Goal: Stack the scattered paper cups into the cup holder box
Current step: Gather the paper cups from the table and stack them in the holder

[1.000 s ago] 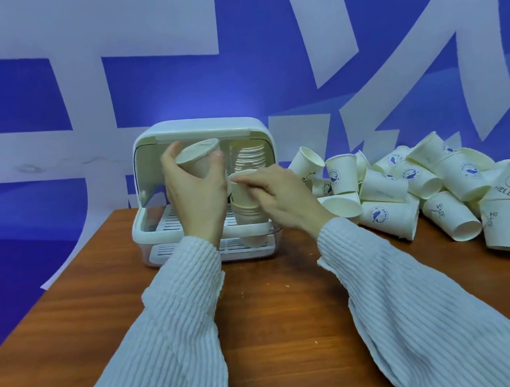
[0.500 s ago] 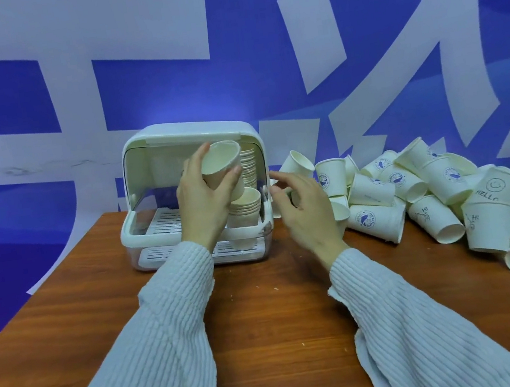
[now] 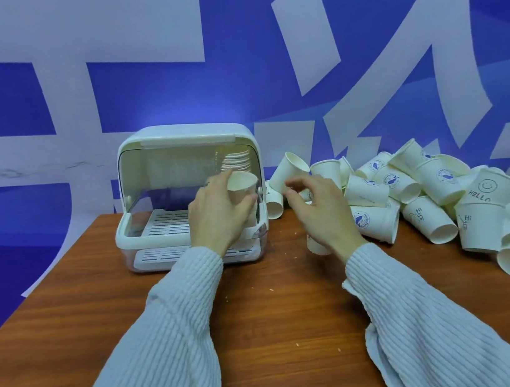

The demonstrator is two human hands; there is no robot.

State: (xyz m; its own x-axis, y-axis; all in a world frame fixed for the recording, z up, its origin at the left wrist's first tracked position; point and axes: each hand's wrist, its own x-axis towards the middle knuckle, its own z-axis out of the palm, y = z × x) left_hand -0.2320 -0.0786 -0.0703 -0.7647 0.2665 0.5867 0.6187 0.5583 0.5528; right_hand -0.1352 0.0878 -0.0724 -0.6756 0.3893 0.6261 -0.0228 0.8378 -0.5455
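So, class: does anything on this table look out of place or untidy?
Yes. The loose paper cups lie toppled in a heap right of the cup holder box, and pale crumbs dot the wooden table.

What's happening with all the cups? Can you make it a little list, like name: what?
left hand: grips a paper cup at the box's open front
right hand: open, holds nothing, reaching toward the loose cups
cup holder box: lid up, a stack of cups inside at the right
loose cups: heaped on the table, right of the box
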